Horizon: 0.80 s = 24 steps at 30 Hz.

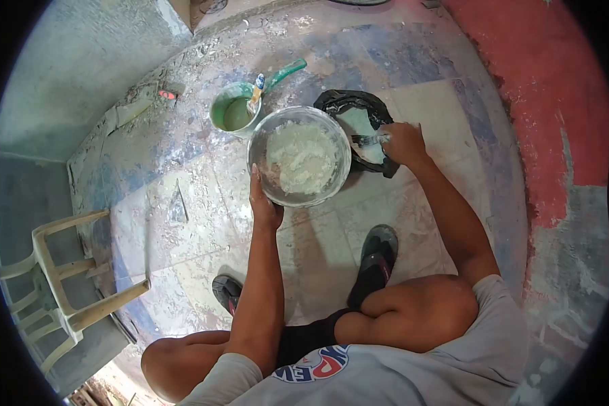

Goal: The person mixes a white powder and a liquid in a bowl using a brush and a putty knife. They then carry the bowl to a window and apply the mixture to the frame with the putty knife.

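Observation:
My left hand [266, 206] grips the near left rim of a round metal bowl [253, 150], thumb over the edge and the fingers hidden beneath. Inside the bowl lies a lumpy whitish powder or paste [303, 157]. My right hand [404, 143] is closed around a small flat-bladed tool [367, 140], smeared white; its exact kind is hard to make out. That tool is over the mouth of a black plastic bag [383, 111], which holds white powder [356, 123]. The bag stands just right of the bowl.
Beyond the bowl's left side is a green dipper [218, 108] with a long handle and a paintbrush [256, 91] resting in it. A pointed trowel [177, 204] lies on the spattered floor. A plastic chair [61, 271] is tipped at left; a red wall [548, 101] borders the right.

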{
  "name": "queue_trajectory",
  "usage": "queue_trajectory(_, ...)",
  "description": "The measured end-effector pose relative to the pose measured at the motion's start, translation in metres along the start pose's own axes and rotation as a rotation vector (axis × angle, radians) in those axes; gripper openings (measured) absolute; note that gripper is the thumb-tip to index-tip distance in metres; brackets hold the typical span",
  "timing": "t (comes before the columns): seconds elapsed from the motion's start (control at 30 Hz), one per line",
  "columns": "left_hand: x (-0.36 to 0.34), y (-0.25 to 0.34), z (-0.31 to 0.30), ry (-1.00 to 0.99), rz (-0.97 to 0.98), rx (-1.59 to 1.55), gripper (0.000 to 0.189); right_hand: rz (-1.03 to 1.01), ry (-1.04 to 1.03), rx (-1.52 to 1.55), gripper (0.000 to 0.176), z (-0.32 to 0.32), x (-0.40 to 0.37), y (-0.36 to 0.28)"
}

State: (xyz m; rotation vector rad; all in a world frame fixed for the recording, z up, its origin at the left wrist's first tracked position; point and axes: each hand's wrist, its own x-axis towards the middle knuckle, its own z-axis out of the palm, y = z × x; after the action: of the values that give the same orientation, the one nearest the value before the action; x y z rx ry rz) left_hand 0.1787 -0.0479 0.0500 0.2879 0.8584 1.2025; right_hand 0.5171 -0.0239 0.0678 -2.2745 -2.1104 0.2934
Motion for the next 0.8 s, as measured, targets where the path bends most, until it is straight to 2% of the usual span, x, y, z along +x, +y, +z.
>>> queue_trajectory(0.17,0.001,-0.005,-0.003,-0.030,-0.009,-0.024,0.062,0.019,-0.090,0.095,0.026,0.008,-0.001,0.013)
queue_trajectory(0.23,0.003,-0.008,-0.006,0.015,-0.014,-0.002,0.062,0.083,-0.020,0.225,0.028,0.011,0.000,0.027)
queue_trajectory(0.3,0.001,-0.010,-0.007,0.009,0.017,0.020,0.061,0.067,0.016,0.200,0.029,0.006,0.001,0.037)
queue_trajectory(0.37,0.002,-0.009,-0.010,0.006,0.004,0.003,0.058,0.198,-0.102,0.345,0.028,-0.008,0.000,0.044)
queue_trajectory(0.4,0.003,-0.009,-0.010,-0.020,0.004,-0.034,0.056,0.199,-0.102,0.334,0.028,-0.013,-0.003,0.048)
queue_trajectory(0.47,0.004,-0.010,-0.011,-0.022,0.024,-0.061,0.057,0.106,0.115,0.325,0.024,-0.019,-0.009,0.052)
queue_trajectory(0.57,0.006,-0.008,-0.015,0.037,0.014,-0.044,0.057,-0.026,0.095,0.387,0.022,-0.047,-0.008,0.050)
queue_trajectory(0.6,0.006,-0.008,-0.013,0.044,0.016,-0.049,0.057,-0.123,0.177,0.390,0.015,-0.065,-0.015,0.031)
queue_trajectory(0.7,0.007,-0.011,-0.011,0.011,0.001,-0.069,0.055,-0.122,0.059,0.494,0.016,-0.085,-0.014,0.010)
queue_trajectory(0.73,0.005,-0.009,-0.006,0.009,0.006,-0.053,0.055,-0.259,0.197,0.400,0.018,-0.083,-0.017,0.006)
queue_trajectory(0.8,0.010,-0.019,-0.014,0.019,-0.003,-0.077,0.055,-0.353,0.210,0.403,0.022,-0.088,-0.017,-0.012)
